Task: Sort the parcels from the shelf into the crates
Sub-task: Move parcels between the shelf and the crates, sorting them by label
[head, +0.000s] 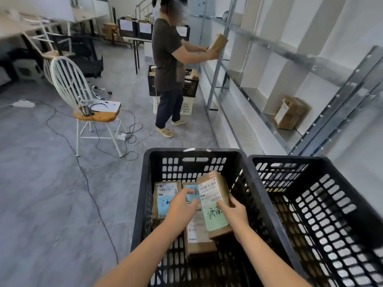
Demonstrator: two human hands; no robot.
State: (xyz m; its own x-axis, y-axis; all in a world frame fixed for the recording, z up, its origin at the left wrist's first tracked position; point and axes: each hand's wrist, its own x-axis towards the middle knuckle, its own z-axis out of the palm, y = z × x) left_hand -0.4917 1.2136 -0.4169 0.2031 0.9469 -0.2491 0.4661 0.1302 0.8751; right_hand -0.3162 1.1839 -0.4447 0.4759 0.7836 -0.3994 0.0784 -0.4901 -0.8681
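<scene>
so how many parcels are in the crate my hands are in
3: a blue-label parcel at the left, a long parcel mid-crate under the left hand, a green-label parcel held by the right hand. Others may be hidden underneath.

Right crate (279, 158) cut off at right edge, middle parcel (199, 230) partly hidden beneath left hand (181, 208).

This is a parcel-sorting storeroom, makeshift rather than industrial. Steel shelving (290, 52) runs along the white wall (335, 23) with a cardboard parcel (290, 112) on a low shelf. Black slotted crates (165, 152) hold label-stuck boxes (165, 193). A second person (167, 59) lifts a box (217, 43) at the shelving, more crates (126, 27) stand on a far table (142, 39), and cables (135, 139) trail over the grey floor (41, 193).
</scene>
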